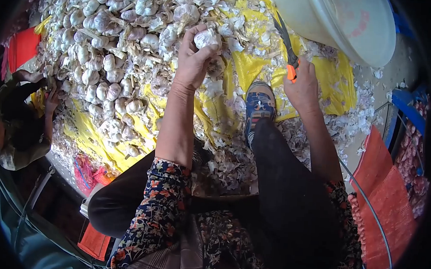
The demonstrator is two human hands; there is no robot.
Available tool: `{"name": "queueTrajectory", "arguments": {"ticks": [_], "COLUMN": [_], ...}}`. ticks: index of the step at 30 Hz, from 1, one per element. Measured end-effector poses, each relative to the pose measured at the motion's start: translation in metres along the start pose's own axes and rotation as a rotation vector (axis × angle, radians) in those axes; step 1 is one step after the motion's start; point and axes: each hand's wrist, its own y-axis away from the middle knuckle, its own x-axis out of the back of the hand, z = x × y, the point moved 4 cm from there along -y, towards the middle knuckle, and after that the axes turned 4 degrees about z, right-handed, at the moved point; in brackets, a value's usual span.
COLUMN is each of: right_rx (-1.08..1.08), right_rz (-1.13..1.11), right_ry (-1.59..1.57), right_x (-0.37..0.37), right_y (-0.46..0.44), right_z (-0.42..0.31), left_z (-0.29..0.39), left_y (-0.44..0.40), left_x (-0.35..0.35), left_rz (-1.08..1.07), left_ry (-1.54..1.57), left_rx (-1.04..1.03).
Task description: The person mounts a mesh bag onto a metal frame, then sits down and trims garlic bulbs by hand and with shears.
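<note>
My left hand point(193, 60) is closed around a garlic bulb point(207, 39) at the edge of a big heap of garlic point(101, 48). Pale papery skin covers the bulb, and my thumb and fingers grip its sides. Over to the right, my right hand point(302, 86) is wrapped round the orange handles of a pair of shears point(290, 53). Their long dark blades point up and away from me, toward the pale tub. The two hands are well apart, and the blades do not touch the bulb.
Yellow sheeting point(333, 86) lies under the garlic, strewn with peeled skins point(233, 159). A large whitish plastic tub point(345, 25) stands at the upper right. My shoe point(260, 105) rests between my hands. Another person point(21, 121) works at the left. Red sacking point(386, 190) lies at the right.
</note>
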Motion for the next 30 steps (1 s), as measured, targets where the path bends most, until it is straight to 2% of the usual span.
{"name": "queueTrajectory", "arguments": {"ticks": [2,3,6,8,11,13,14,16,17,19,20,21,22,23,24,26,27,28,30], "right_rx": [0.169,0.182,0.224,0.31,0.361,0.421,0.418,0.208,0.208,0.016,0.013,0.149,0.285,0.411,0.412,0.202,0.202,0.257,0.305], "right_rz": [-0.106,-0.162,-0.252,-0.192,-0.25,-0.274,-0.273,-0.275,-0.277,-0.18,-0.177,-0.068,0.039,0.151,0.152,-0.323,-0.325,-0.243,-0.163], "right_ry": [-0.215,-0.255,-0.246,-0.214,-0.189,-0.231,-0.231,-0.328,-0.328,-0.004,-0.002,0.149,0.299,0.128,0.131,-0.87,-0.868,-0.778,-0.69], "right_x": [0.005,0.006,0.002,0.003,-0.006,-0.009,-0.009,-0.008,-0.012,-0.023,-0.027,-0.025,-0.023,-0.019,-0.013,-0.01,-0.006,0.001,0.004], "right_y": [0.014,0.017,0.016,0.014,0.014,0.015,0.016,0.015,0.009,-0.014,-0.02,-0.025,-0.026,-0.026,-0.027,-0.019,-0.015,-0.012,-0.007], "right_z": [-0.021,-0.033,-0.052,-0.058,-0.056,-0.056,-0.056,-0.052,-0.051,-0.035,-0.031,-0.035,-0.041,-0.047,-0.061,-0.093,-0.102,-0.109,-0.111], "left_z": [0.004,0.004,0.006,0.009,0.013,0.015,0.015,0.014,0.013,0.014,0.014,0.014,0.015,0.018,0.02,0.023,0.024,0.018,0.013], "left_y": [0.01,0.012,0.016,0.017,0.018,0.019,0.018,0.016,0.016,0.02,0.023,0.025,0.027,0.029,0.031,0.035,0.035,0.034,0.037], "left_x": [-0.012,-0.013,-0.015,-0.013,-0.014,-0.011,-0.011,-0.01,-0.01,-0.016,-0.02,-0.025,-0.03,-0.034,-0.04,-0.048,-0.054,-0.057,-0.056], "left_rz": [-0.065,-0.118,-0.152,-0.169,-0.159,-0.156,-0.156,-0.165,-0.172,-0.169,-0.168,-0.17,-0.102,-0.033,-0.033,0.025,0.058,0.056,0.174], "left_ry": [0.162,0.167,0.187,0.19,-0.075,-0.115,-0.154,-0.154,-0.153,-0.173,-0.194,-0.194,-0.353,-0.513,-0.51,-0.593,-0.615,-0.615,-0.388], "left_rx": [0.014,0.035,-0.001,0.008,-0.045,-0.044,-0.051,-0.068,-0.085,-0.073,-0.06,-0.058,-0.148,-0.238,-0.238,-0.274,-0.481,-0.477,-0.459]}}
